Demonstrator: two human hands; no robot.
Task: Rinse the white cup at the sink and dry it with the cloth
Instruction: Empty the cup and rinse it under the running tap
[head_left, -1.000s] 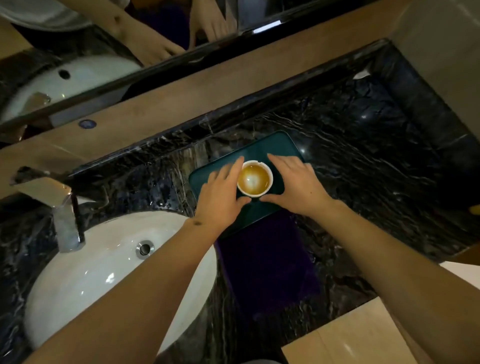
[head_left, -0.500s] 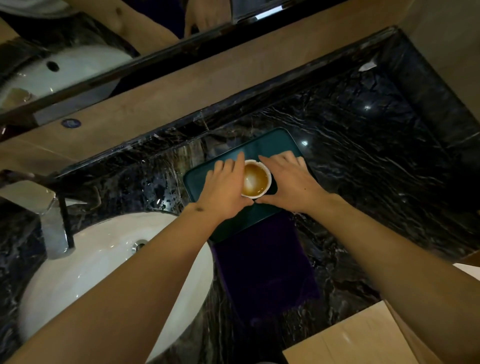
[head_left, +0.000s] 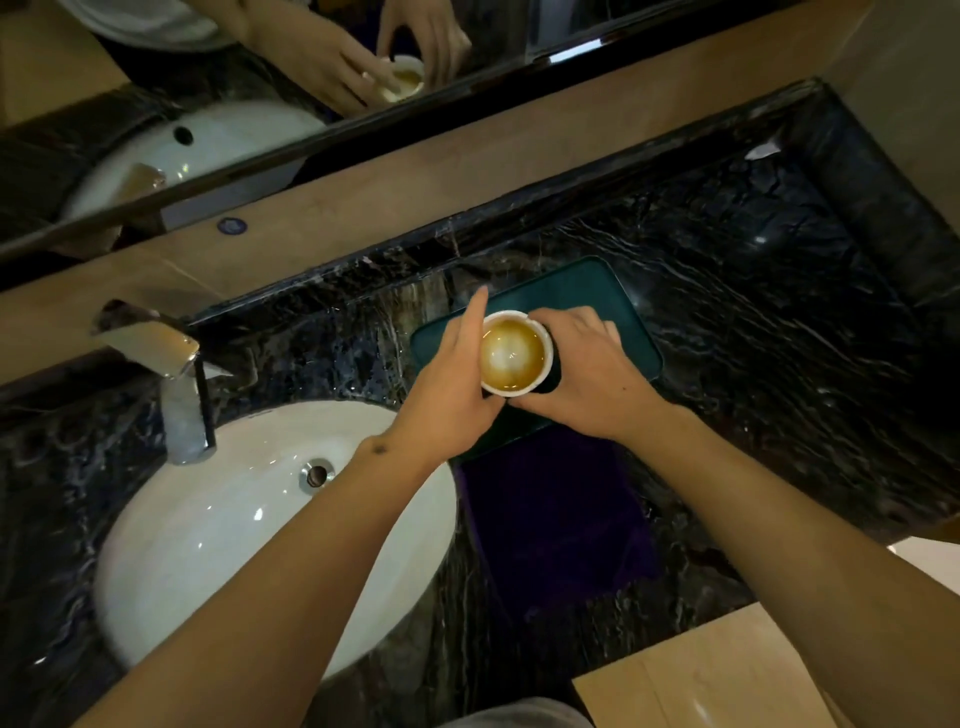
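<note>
A small white cup (head_left: 514, 353) with brown liquid stains inside is held between both hands above a dark green tray (head_left: 602, 296). My left hand (head_left: 452, 379) presses against the cup's left side, index finger stretched out. My right hand (head_left: 587, 379) wraps around its right side. A dark purple cloth (head_left: 556, 514) lies on the counter just in front of the tray. The white oval sink (head_left: 208, 545) sits to the left with a chrome faucet (head_left: 166, 374) behind it.
Black marble counter (head_left: 779, 338) stretches to the right of the tray. A mirror (head_left: 260, 78) along the back wall reflects the hands, cup and sink. Beige floor tile (head_left: 727, 670) shows below the counter's front edge.
Both hands have closed onto the cup and raised it off the tray; it looks larger and nearer, and its reflection now shows in the mirror.
</note>
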